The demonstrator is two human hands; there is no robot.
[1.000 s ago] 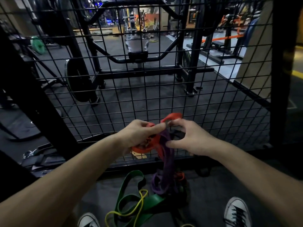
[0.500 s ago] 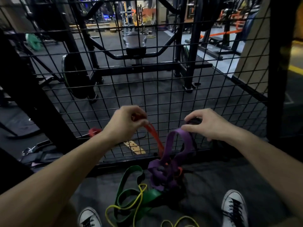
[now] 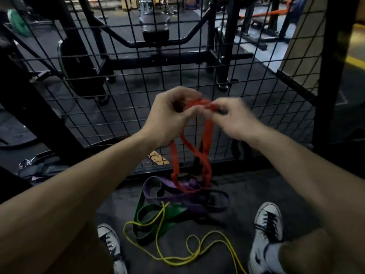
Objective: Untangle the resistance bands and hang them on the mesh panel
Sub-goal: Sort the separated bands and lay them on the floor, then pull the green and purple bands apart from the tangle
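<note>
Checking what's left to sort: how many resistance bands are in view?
4, perhaps more hidden in the pile. Red band held up by both hands; purple band, green band and yellow band on the floor.

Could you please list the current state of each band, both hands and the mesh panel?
Red band: held up by both hands, lower end in the floor tangle.
Purple band: on the floor, tangled.
Green band: on the floor, under the purple band.
Yellow band: loose on the floor.
Left hand: grips the red band.
Right hand: pinches the red band.
Mesh panel: no band visibly hung.
</note>
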